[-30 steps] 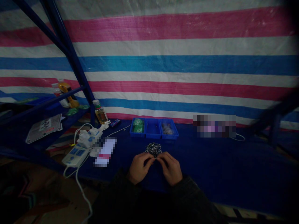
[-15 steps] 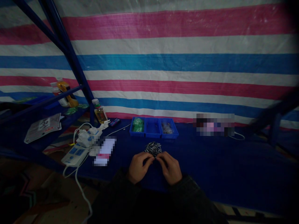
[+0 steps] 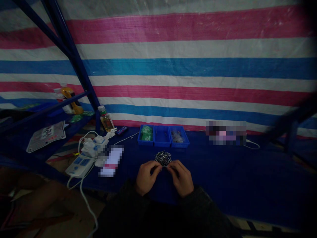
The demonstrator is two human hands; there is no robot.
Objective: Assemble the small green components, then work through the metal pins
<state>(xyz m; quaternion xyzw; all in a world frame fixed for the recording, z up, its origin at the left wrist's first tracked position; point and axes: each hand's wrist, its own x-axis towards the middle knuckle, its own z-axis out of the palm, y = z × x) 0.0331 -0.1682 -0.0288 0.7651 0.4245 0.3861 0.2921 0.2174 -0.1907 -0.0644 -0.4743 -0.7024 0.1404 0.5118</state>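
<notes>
A heap of thin, shiny metal pin-like pieces (image 3: 163, 158) lies on the blue table just beyond my fingertips. My left hand (image 3: 148, 178) is closed in a pinch at the heap's near left edge; what sits between its fingertips is too small to make out. Opposite it, my right hand (image 3: 182, 178) pinches one thin metal pin (image 3: 166, 167), whose end points toward the left fingertips. A small gap separates the two hands. Behind the heap stand three joined blue trays: a left tray (image 3: 139, 142) with green packets, a middle tray (image 3: 162, 144) and a right tray (image 3: 187, 145) with clear small pieces.
To the left lie a white power strip (image 3: 76, 167) with plugs and cables, and a blurred phone-like item (image 3: 111, 162). A bottle (image 3: 106, 121) stands near a blue metal post (image 3: 83, 72). Blurred items (image 3: 224, 133) and a white cable lie at the back right.
My hands have drawn slightly apart, and the thin pin now shows between the fingertips. The heap and trays stay in place.
</notes>
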